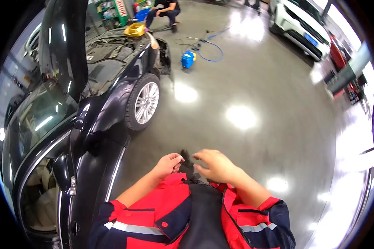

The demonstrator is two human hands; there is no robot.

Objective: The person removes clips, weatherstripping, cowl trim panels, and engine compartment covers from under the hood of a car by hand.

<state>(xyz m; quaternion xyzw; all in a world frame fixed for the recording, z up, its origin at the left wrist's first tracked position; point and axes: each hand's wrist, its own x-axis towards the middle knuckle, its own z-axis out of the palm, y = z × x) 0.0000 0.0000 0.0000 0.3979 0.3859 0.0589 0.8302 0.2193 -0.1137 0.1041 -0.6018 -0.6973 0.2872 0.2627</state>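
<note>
– How are the hands held?
– Both are raised in front of the open jacket [141, 222]. On the left hand [167, 165], thumb and fingers are pressed together; whether anything small is pinched there cannot be told. On the right hand [217, 166], the fingers are curved and parted from the thumb, and nothing is seen to be grasped.

– And what is nearest?
– The jacket, worn just below both wrists. The black car [93, 155] is parked at the left, its door side alongside, and is touched by neither hand.

– How far has the work been taken?
– The hood [62, 41] is raised and the engine bay [106, 56] is exposed. The nose seems to have been stripped of its bumper, while the wheel [146, 101] is fitted. What is left to be done cannot be judged from this view.

– Is anything set out nearby?
– A yellow tray [134, 29] is rested at the car's front. A blue tool [187, 59] is placed on the floor [195, 112], beside a looped hose [215, 59]. Beyond, a seated person [167, 9] can be seen, and a white car [301, 31] is parked across the floor.
</note>
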